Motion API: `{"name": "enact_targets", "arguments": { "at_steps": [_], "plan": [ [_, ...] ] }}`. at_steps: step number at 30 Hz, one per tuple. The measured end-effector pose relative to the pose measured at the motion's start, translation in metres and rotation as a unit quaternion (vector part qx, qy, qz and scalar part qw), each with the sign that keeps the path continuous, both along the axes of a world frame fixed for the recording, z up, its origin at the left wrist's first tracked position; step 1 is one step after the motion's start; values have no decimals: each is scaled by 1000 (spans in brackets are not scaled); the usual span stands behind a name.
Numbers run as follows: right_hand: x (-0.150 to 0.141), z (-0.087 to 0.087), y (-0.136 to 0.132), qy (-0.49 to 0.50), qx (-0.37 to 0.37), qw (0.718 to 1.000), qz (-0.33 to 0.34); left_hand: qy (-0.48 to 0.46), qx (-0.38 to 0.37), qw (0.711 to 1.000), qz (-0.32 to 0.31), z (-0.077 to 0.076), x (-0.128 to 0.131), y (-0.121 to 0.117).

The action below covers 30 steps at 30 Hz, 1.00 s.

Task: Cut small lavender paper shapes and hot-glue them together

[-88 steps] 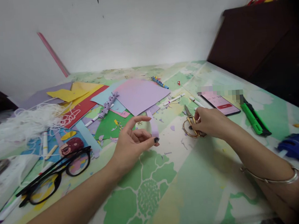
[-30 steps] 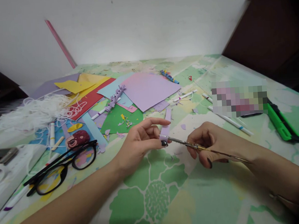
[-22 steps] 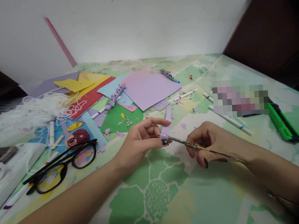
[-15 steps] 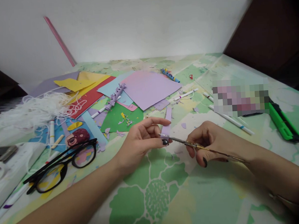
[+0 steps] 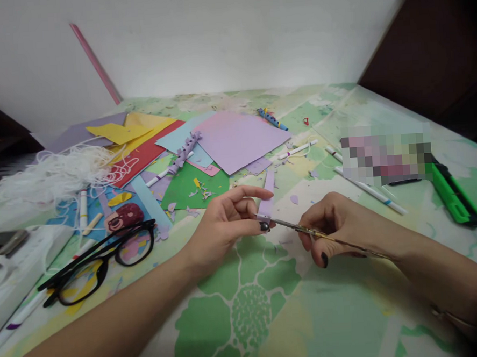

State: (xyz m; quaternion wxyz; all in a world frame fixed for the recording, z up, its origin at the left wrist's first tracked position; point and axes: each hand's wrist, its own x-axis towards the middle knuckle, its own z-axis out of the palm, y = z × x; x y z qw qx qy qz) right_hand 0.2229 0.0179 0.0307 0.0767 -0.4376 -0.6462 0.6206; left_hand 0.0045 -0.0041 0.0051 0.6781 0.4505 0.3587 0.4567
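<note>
My left hand [image 5: 228, 217] pinches a narrow strip of purple paper [image 5: 266, 201] between fingers and thumb, low over the flowered tablecloth [image 5: 246, 307]. The strip's far end points away from me. In my right hand [image 5: 334, 226] is a pair of scissors [image 5: 306, 230], its handles partly hidden by the fingers. The scissor tips reach the near end of the strip, close to my left thumb. Whether the blades are closed I cannot make out. A small purple scrap [image 5: 293, 199] lies just beyond the scissors.
Coloured paper sheets [image 5: 240, 140], a curled purple paper piece [image 5: 184, 152] and white string [image 5: 52, 173] lie behind and left. Black glasses [image 5: 101, 270] rest left of my forearm, beside a power strip [image 5: 30, 277]. A green cutter [image 5: 455, 197] and several markers [image 5: 372, 189] lie right.
Almost nothing differs. Both hands keep their places with the strip and the scissors; the scissor tips show less clearly past the strip, and the whole view has shifted very slightly.
</note>
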Motion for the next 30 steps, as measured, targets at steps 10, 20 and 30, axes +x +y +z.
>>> {"name": "enact_targets", "arguments": {
  "at_steps": [10, 20, 30],
  "plan": [
    [1, -5, 1, 7, 47, 999, 14, -10, 15, 1000, -3, 0, -1, 0],
    [2, -9, 4, 0, 91, 991, -96, 27, 36, 999, 12, -4, -3, 4],
    [-5, -17, 7, 41, 148, 967, -205, 30, -3, 997, 67, -4, 0, 5]
  ]
}}
